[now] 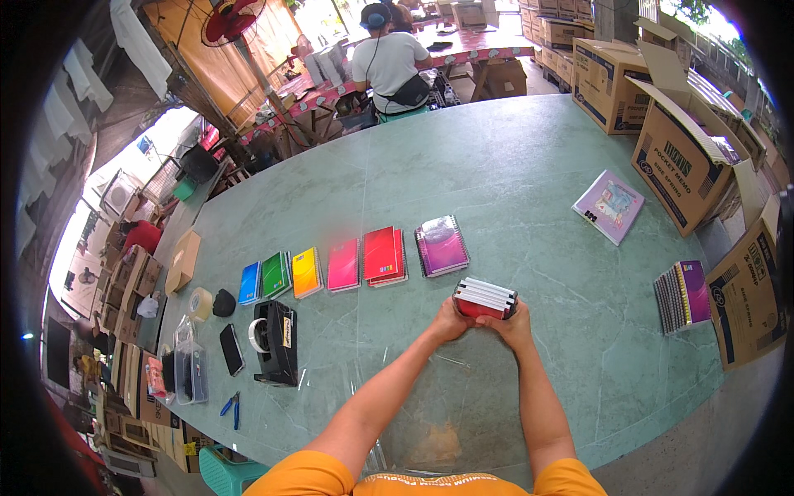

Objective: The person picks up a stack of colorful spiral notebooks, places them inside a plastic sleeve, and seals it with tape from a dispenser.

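Observation:
A small stack of spiral notebooks (485,295) is held up over the table, white page edges uppermost and a red cover toward me. My left hand (452,321) is closed round its left side, and my right hand (514,327) grips the right side. Beyond them lies a row of pocket notebooks: a purple stack (442,246), a red stack (384,255), a pink one (343,264), a yellow one (307,272), a green one (276,274) and a blue one (250,283).
Left of my arms are a black tape dispenser (277,343), a phone (232,349), blue pliers (236,410), a tape roll (200,303) and a plastic tub (192,372). On the right are purple notebooks (693,293), a lilac notebook (609,207) and open cartons (682,161). A person (392,66) sits beyond.

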`<state>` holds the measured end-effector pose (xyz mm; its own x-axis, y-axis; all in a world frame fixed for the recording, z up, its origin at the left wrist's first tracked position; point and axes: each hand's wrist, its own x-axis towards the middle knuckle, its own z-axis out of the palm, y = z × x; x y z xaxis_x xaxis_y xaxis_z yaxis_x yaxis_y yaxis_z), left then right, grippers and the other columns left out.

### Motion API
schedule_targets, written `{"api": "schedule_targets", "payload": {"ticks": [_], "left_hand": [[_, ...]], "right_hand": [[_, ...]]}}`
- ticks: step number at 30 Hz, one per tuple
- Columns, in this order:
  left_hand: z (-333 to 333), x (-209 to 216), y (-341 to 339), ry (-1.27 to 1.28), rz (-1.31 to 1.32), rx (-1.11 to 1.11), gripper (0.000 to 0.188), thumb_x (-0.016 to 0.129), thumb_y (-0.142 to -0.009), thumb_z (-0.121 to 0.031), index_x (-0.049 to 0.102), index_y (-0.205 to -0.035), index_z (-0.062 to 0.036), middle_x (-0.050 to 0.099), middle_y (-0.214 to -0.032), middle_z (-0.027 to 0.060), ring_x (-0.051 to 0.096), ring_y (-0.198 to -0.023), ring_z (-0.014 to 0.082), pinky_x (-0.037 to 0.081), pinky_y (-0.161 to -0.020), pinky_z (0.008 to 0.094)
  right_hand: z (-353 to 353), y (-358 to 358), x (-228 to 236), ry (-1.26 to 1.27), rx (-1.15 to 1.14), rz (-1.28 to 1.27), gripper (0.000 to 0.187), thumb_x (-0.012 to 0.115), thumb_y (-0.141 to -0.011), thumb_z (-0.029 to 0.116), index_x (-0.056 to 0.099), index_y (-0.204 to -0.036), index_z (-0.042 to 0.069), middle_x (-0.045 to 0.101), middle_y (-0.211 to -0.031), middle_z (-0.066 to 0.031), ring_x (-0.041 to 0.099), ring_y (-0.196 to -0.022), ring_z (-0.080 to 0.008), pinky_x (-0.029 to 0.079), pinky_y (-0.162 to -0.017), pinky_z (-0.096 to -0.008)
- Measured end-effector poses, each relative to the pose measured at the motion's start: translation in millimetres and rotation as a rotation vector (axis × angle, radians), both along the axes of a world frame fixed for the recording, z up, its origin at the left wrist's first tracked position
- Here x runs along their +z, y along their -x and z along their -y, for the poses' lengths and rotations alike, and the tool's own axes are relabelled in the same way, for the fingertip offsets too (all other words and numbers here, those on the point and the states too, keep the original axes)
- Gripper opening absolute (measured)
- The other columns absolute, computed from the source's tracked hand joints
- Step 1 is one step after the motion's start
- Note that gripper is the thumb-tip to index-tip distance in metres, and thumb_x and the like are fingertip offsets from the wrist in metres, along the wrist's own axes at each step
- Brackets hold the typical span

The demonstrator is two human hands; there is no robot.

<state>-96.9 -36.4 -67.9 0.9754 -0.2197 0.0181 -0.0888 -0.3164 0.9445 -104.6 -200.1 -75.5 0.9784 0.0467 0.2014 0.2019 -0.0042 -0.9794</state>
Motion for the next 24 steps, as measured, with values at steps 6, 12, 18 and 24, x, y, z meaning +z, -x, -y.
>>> {"api": "schedule_targets", "payload": {"ticks": [6,12,18,24], "left_hand": [[1.1,0.0,-0.1,0.009,-0.050,0.028,0.038,0.071,-0.062,0.002,0.062,-0.099,-0.0016,0.066,-0.097,0.0077,0.059,-0.089,0.0147,0.047,-0.081,0.0297],[0.3,-2.3,-0.1,0.007,-0.042,0.033,0.038,0.070,-0.062,0.003,0.062,-0.099,-0.0018,0.066,-0.096,0.0069,0.059,-0.089,0.0138,0.047,-0.081,0.0293],[1.2,-3.4,-0.3,0.021,-0.030,0.034,0.036,0.070,-0.063,0.004,0.062,-0.098,-0.0019,0.066,-0.095,0.0061,0.060,-0.087,0.0133,0.048,-0.079,0.0288],[0.5,0.4,0.6,0.032,-0.025,0.015,0.037,0.071,-0.063,0.003,0.062,-0.098,-0.0019,0.066,-0.094,0.0060,0.060,-0.087,0.0132,0.048,-0.079,0.0287]], "right_hand": [[0.6,-2.2,-5.9,-0.030,0.017,0.007,0.051,0.088,-0.052,0.027,0.066,-0.092,0.003,0.060,-0.083,-0.0040,0.056,-0.075,-0.0164,0.044,-0.070,-0.0285],[-0.1,-0.4,0.8,-0.005,0.011,0.029,0.050,0.087,-0.052,0.026,0.066,-0.092,0.004,0.060,-0.084,-0.0041,0.056,-0.077,-0.0166,0.044,-0.072,-0.0285],[0.2,0.8,4.6,0.000,-0.002,0.033,0.050,0.087,-0.052,0.025,0.067,-0.092,0.005,0.061,-0.084,-0.0049,0.057,-0.078,-0.0175,0.045,-0.073,-0.0294],[0.6,1.6,7.4,0.035,-0.006,0.046,0.049,0.087,-0.052,0.025,0.067,-0.092,0.005,0.062,-0.085,-0.0055,0.057,-0.078,-0.0181,0.045,-0.073,-0.0299]]}}
